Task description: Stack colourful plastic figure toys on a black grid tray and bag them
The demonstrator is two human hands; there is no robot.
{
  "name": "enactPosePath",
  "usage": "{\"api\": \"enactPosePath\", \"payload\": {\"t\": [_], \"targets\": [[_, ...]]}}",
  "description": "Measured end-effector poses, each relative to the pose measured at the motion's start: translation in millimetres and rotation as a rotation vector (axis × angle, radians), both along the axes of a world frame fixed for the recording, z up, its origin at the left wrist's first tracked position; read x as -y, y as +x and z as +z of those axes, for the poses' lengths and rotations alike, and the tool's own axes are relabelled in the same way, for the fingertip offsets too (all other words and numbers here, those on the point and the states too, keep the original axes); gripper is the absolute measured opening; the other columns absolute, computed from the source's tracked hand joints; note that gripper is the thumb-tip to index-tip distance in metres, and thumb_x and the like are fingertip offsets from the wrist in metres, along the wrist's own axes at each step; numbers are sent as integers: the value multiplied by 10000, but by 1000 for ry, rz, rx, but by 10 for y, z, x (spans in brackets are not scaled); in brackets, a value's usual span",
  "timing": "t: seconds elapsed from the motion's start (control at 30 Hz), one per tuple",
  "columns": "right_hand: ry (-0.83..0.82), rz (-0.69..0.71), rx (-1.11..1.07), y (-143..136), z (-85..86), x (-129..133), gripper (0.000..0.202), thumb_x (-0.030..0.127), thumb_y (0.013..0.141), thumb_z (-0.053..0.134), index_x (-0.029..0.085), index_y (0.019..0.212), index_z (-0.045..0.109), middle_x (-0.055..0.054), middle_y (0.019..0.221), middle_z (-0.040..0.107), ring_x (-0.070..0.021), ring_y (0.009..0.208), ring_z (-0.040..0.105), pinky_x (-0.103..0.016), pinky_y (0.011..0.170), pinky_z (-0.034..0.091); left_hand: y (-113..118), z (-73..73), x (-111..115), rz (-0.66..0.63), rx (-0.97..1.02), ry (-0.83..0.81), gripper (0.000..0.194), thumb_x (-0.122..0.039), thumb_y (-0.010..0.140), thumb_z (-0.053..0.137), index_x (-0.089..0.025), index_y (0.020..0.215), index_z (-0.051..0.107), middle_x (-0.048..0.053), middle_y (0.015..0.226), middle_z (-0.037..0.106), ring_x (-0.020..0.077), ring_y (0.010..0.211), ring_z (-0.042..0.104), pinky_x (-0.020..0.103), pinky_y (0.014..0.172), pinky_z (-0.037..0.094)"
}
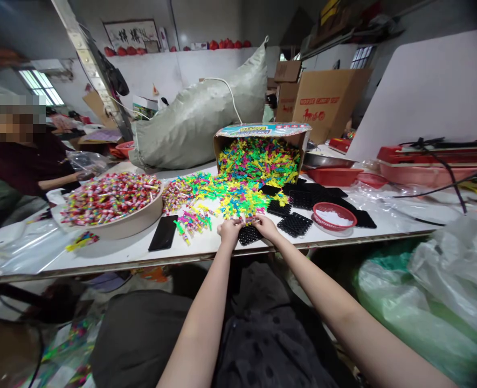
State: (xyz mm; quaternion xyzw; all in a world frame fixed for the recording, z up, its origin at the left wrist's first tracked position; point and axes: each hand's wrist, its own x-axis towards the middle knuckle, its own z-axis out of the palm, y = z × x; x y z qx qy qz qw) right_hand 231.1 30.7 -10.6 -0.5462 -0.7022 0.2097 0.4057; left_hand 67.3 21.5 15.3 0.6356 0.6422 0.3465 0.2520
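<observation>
My left hand and my right hand rest close together at the near edge of the white table, over a black perforated tray. Fingers of both hands pinch small colourful plastic pieces above that tray. A heap of such pieces in green, yellow, pink and blue spills from a tipped cardboard box toward my hands. More black trays lie to the right.
A black phone lies left of my hands. A round tub of wrapped candies stands further left, near a seated person. A red basket with white bits, a big sack and red machines surround the work area.
</observation>
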Motion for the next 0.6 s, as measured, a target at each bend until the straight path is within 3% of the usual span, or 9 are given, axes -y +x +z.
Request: {"api": "enactPosePath", "payload": {"t": [0.6], "targets": [[13, 3, -20, 23, -84, -55, 224, 198, 760, 509, 178, 947, 631, -39, 928, 647, -155, 768, 568, -251, 723, 423, -10, 3, 56, 33, -105, 27, 202, -418, 695, 601, -268, 801, 686, -20, 899, 690, 189, 986, 546, 344, 900, 276]]}}
